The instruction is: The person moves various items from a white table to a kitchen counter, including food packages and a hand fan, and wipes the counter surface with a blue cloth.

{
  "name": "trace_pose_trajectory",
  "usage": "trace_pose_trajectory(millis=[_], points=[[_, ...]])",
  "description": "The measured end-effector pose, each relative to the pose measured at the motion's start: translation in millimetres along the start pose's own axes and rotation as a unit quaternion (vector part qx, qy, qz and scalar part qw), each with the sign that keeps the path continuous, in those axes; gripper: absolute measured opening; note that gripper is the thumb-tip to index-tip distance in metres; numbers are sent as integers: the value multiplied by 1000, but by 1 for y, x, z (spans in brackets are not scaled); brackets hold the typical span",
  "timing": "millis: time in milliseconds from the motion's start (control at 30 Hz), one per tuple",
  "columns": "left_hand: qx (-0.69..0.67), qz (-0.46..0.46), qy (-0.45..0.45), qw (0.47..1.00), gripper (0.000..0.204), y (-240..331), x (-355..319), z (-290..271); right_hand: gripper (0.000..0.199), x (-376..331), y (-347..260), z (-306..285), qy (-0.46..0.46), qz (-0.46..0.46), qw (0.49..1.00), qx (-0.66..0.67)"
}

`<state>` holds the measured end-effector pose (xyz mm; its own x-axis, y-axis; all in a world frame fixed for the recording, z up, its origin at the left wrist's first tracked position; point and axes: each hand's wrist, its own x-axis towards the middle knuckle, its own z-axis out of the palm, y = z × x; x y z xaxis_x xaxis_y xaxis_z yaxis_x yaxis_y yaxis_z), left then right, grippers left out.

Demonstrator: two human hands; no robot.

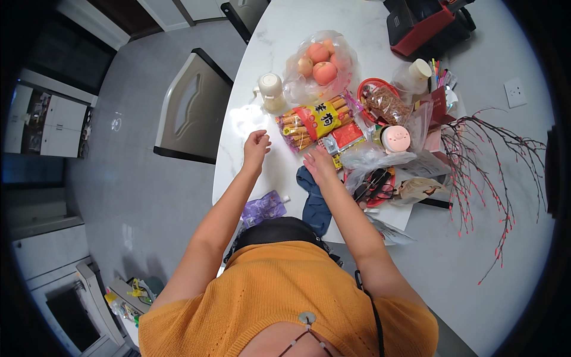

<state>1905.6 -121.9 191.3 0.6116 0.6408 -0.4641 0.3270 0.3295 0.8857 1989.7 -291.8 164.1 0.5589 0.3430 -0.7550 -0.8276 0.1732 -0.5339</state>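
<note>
This is a home, seen at its dining table [285,30], white and stretching toward twelve o'clock. Snack packs [324,119] and a bag of peaches [325,72] lie on it near one o'clock. A dining chair [191,101] stands at ten o'clock on smooth grey floor [113,196]. White cabinets [61,132] show at nine, budded ornamental branches [502,205] at three, a wall socket [515,93] at two.

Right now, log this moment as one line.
left hand: loosely curled, empty, above white table | right hand: beside red packet, contact unclear | nearby: snack bag, blue cloth, purple pouch
</note>
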Motion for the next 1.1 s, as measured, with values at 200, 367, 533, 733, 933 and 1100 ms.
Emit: trace_pose_trajectory(millis=[200,367,533,733,933,1100], points=[[12,-21,12,1000,32,1,12,-22,44,21,12,13,-32,99,994,16],[10,-20,-34,999,41,2,35,-30,56,26,5,41,24,48,994,-99],[43,-12,-47,998,82,15,57,-18,49,79,11,31,89,-236,944,-211],[75,-7,-84,994,103,40,98,2,40,106,-13,26,98,-205,936,-271],[67,12,-122,990,93,51,149,14,37,110,-47,52,72,-179,953,-232],[24,10,-141,990,78,58,179,22,44,115,-72,82,93,-138,964,-206]])
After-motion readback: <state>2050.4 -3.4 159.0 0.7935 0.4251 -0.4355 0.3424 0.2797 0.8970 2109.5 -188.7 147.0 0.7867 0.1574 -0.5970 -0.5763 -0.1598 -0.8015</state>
